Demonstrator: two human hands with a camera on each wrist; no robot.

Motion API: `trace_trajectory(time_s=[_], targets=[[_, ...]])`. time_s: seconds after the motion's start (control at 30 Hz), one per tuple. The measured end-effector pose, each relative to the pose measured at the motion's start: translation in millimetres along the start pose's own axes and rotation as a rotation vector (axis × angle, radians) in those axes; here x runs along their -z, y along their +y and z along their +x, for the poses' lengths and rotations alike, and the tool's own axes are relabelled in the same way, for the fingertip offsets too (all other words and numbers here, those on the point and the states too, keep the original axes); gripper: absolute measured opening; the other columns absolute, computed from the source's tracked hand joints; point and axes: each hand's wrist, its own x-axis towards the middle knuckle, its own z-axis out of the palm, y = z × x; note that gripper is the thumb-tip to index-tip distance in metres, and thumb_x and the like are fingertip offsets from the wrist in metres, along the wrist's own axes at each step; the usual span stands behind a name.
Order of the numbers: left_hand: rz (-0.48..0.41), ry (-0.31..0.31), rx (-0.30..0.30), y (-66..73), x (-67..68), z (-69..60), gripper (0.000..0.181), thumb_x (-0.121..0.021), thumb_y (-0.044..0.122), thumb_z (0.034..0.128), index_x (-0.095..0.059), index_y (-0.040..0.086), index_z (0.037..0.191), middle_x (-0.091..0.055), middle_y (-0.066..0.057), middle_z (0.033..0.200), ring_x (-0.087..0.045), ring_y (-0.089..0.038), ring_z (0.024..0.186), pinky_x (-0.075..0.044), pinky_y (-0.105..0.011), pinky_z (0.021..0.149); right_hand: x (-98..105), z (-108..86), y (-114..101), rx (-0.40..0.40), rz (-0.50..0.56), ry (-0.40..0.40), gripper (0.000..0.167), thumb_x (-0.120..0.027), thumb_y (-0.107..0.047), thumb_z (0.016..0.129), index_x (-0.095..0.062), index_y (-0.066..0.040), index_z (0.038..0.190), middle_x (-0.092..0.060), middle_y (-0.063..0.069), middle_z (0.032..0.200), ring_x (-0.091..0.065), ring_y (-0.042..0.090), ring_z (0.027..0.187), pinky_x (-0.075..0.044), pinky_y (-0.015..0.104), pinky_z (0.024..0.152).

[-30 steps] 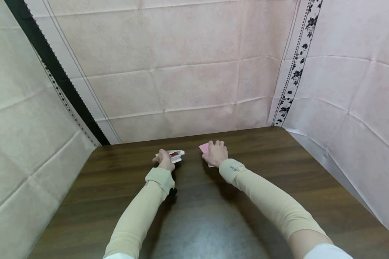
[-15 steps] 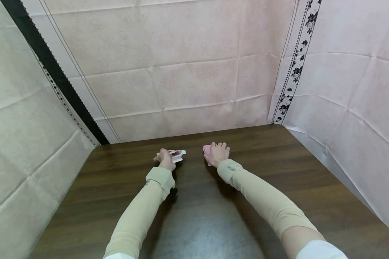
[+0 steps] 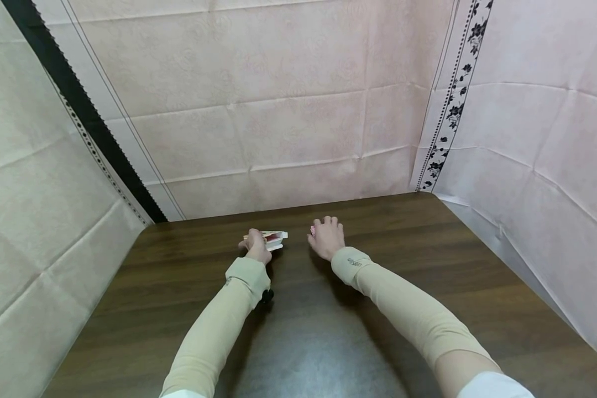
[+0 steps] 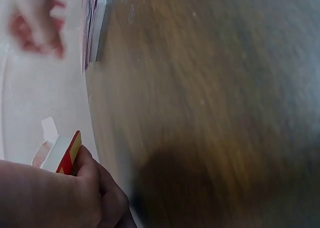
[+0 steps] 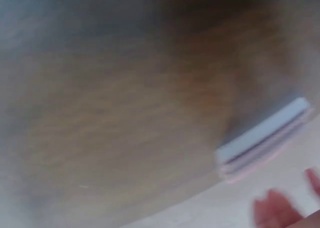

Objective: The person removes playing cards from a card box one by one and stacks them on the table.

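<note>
My left hand (image 3: 257, 246) grips an open card box (image 3: 275, 240) above the table. In the left wrist view, the box (image 4: 68, 153) shows a red and yellow side, white inner walls and a raised flap; fingers of the left hand (image 4: 92, 200) wrap its lower part. A deck of pink-backed playing cards (image 4: 93, 25) lies stacked on the table. My right hand (image 3: 327, 239) hovers over the deck, hiding most of it in the head view. In the right wrist view, its blurred fingers (image 5: 275, 210) are apart from the deck (image 5: 265, 138), with nothing held.
The brown wooden table (image 3: 298, 315) has its far edge just beyond both hands. Pale cloth (image 3: 278, 138) hangs behind it and along both sides. A small dark object (image 3: 267, 296) shows beneath the left wrist.
The pink deck has slid out of sight under my right hand, which first shifted right, then slightly left, and has come off the cards. My left hand keeps the box, drifting slightly right.
</note>
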Motion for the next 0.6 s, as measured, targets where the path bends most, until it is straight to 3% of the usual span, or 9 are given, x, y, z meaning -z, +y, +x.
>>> trace_trajectory(time_s=[0.13, 0.2, 0.27, 0.4, 0.5, 0.6], targets=[[0.013, -0.032, 0.024, -3.6, -2.0, -4.7, 0.078, -0.036, 0.012, 0.0905, 0.015, 0.015, 0.149, -0.008, -0.017, 0.154, -0.025, -0.03, 0.137, -0.025, -0.035, 0.116, 8.7, -1.7, -15.8, 0.307, 0.166, 0.036, 0.021, -0.061, -0.019, 0.094, -0.07, -0.009, 0.11, -0.062, 0.015, 0.118, -0.052, 0.032, 0.11, -0.047, 0.045, 0.093], [0.011, -0.069, 0.032, -4.5, -3.3, -9.2, 0.074, -0.036, 0.012, 0.0903, 0.01, 0.014, 0.148, -0.013, -0.017, 0.152, -0.029, -0.03, 0.134, -0.028, -0.034, 0.114, 12.5, -1.7, -25.3, 0.392, 0.192, -0.008, 0.022, -0.06, -0.015, 0.094, -0.071, -0.011, 0.112, -0.061, 0.014, 0.123, -0.052, 0.031, 0.113, -0.047, 0.042, 0.096], [0.011, -0.127, 0.045, -4.3, -5.2, -12.7, 0.071, -0.036, 0.011, 0.0889, 0.005, 0.014, 0.147, -0.017, -0.015, 0.15, -0.034, -0.028, 0.128, -0.034, -0.032, 0.108, 15.4, -0.6, -34.1, 0.415, 0.178, -0.077, 0.024, -0.058, -0.015, 0.096, -0.07, -0.012, 0.116, -0.056, 0.017, 0.133, -0.049, 0.033, 0.119, -0.046, 0.043, 0.1], [-0.012, -0.247, 0.074, -5.2, -10.6, -12.8, 0.067, -0.036, 0.007, 0.0865, -0.001, 0.014, 0.142, -0.031, -0.011, 0.132, -0.04, -0.023, 0.11, -0.039, -0.029, 0.094, 17.2, 2.7, -44.0, 0.379, 0.093, -0.196, 0.023, -0.052, -0.018, 0.099, -0.068, -0.015, 0.115, -0.039, 0.02, 0.149, -0.039, 0.038, 0.132, -0.04, 0.05, 0.107], [-0.024, -0.282, 0.085, -6.8, -13.0, -11.2, 0.062, -0.036, 0.007, 0.0876, -0.003, 0.013, 0.14, -0.032, -0.009, 0.121, -0.041, -0.021, 0.104, -0.041, -0.031, 0.092, 15.7, 3.3, -44.0, 0.376, 0.084, -0.197, 0.021, -0.052, -0.016, 0.099, -0.071, -0.014, 0.109, -0.038, 0.019, 0.151, -0.036, 0.038, 0.135, -0.037, 0.053, 0.109], [-0.026, -0.274, 0.092, -7.3, -12.0, -12.5, 0.061, -0.035, 0.007, 0.0876, -0.003, 0.013, 0.14, -0.03, -0.011, 0.127, -0.041, -0.023, 0.107, -0.042, -0.032, 0.094, 14.5, 3.2, -41.6, 0.398, 0.095, -0.129, 0.02, -0.057, -0.014, 0.096, -0.074, -0.015, 0.107, -0.045, 0.014, 0.148, -0.037, 0.034, 0.135, -0.037, 0.05, 0.11]])
